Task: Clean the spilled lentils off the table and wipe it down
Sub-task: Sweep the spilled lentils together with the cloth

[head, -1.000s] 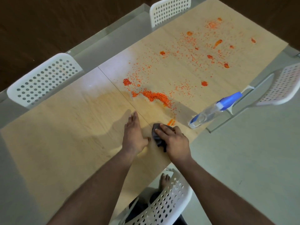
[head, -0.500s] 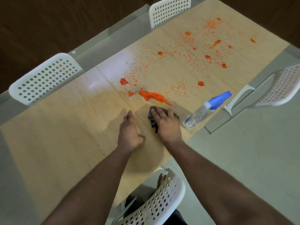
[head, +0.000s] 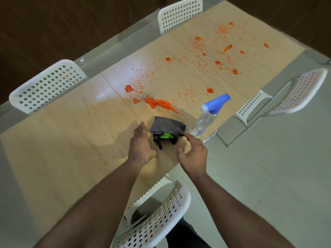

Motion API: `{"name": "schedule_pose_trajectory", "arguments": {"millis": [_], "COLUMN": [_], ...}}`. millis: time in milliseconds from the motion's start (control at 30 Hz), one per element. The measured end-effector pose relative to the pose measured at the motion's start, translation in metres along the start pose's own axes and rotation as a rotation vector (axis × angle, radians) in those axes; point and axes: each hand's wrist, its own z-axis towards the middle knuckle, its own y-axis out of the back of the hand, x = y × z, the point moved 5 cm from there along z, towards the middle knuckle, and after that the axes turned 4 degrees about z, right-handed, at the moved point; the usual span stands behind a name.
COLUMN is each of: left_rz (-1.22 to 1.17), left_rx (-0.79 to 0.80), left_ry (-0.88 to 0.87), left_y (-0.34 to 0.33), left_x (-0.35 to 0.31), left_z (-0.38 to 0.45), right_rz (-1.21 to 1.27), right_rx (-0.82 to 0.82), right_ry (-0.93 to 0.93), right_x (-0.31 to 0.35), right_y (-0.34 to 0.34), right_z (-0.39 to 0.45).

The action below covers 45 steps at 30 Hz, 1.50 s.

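Observation:
Orange lentils (head: 158, 103) lie spilled over the light wooden table (head: 75, 133), in a thick heap near the middle and thinner patches toward the far right. A folded dark grey cloth (head: 167, 128) with a green patch lies just in front of the heap. My left hand (head: 141, 146) rests flat on the table, touching the cloth's left side. To the cloth's right my right hand (head: 192, 152) hovers with fingers apart and empty, its fingertip near the cloth's right corner.
A clear spray bottle (head: 208, 119) with a blue head stands at the table's near-right edge, beside the cloth. White perforated chairs stand around: one below me (head: 154, 224), one at left (head: 46, 85), one at the far side (head: 179, 13), one at right (head: 297, 93).
My right hand has lifted off the cloth and drawn back toward me, leaving the cloth lying just in front of the lentil heap. My left hand has stayed flat on the table.

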Motion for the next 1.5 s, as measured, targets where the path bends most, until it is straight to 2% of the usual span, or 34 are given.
{"name": "schedule_pose_trajectory", "arguments": {"millis": [133,267,567,867,1133,1300,1500], "left_rz": [-0.023,0.016,0.025,-0.006,0.001,-0.005,-0.055], "left_rx": [0.011,0.015,0.004,-0.001,-0.041,-0.099,-0.133], "left_ry": [-0.001,0.018,0.025,0.039,0.188,0.319,0.472], "left_y": [-0.009,-0.016,-0.02,-0.016,0.004,0.012,0.02], "left_x": [-0.012,-0.015,-0.017,0.008,0.099,0.17,0.249], "left_z": [-0.01,-0.014,-0.017,-0.045,-0.095,-0.139,-0.193], "right_rz": [0.048,0.079,0.122,0.064,-0.016,0.001,0.015], "right_rx": [-0.067,-0.112,-0.007,0.038,0.262,0.492,0.784], "right_ry": [-0.26,-0.373,-0.226,-0.178,0.014,0.15,0.209], "right_x": [-0.021,-0.022,-0.02,-0.019,0.028,0.081,0.143], "right_y": [0.026,0.043,0.044,0.04,-0.007,-0.084,-0.187], "right_z": [0.01,0.032,0.077,0.022,-0.051,-0.087,-0.124]}}
